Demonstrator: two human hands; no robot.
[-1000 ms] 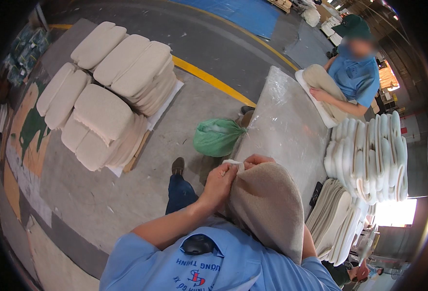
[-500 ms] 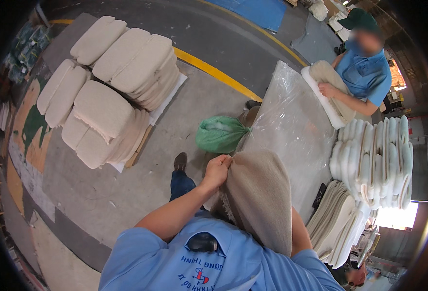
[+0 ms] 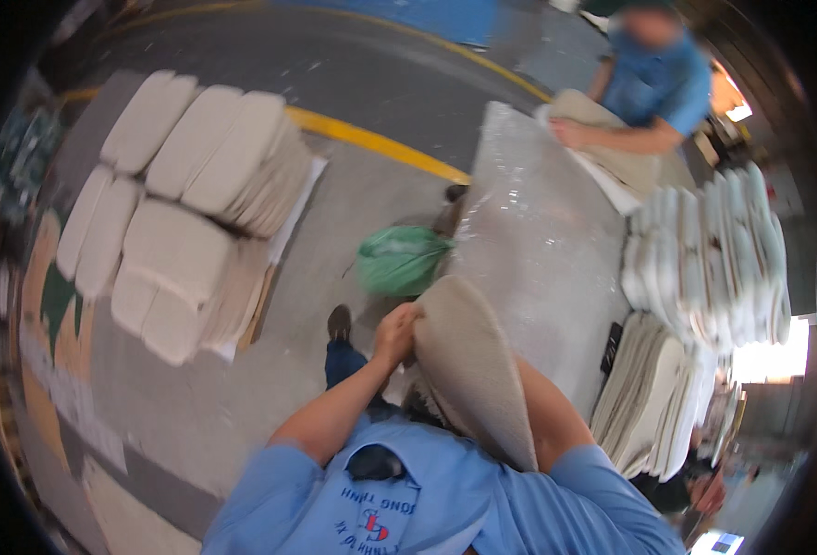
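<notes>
In front of my chest hangs a beige fabric cushion cover [image 3: 468, 361], folded over, with a fuzzy edge showing on its left side. My left hand [image 3: 396, 334] is closed on its upper left edge in a pinch. My right forearm [image 3: 552, 407] runs behind the cover, which hides my right hand [image 3: 516, 365] and its fingers. Just beyond my left hand is a green plastic bag [image 3: 401, 260], close to the near left side of a table [image 3: 556, 268] covered in clear plastic.
Stacks of beige cushions [image 3: 177, 250] stand on the floor to the left. At the table's far side a co-worker [image 3: 653, 79] handles a beige cover [image 3: 602, 139] and a white pad. White padded cushions [image 3: 704, 259] and flat beige pieces [image 3: 639, 388] are piled at the right.
My head view has shifted, blurring the picture. The cover has tilted and looks narrower, its top slightly further left. My left hand keeps its pinch on the edge.
</notes>
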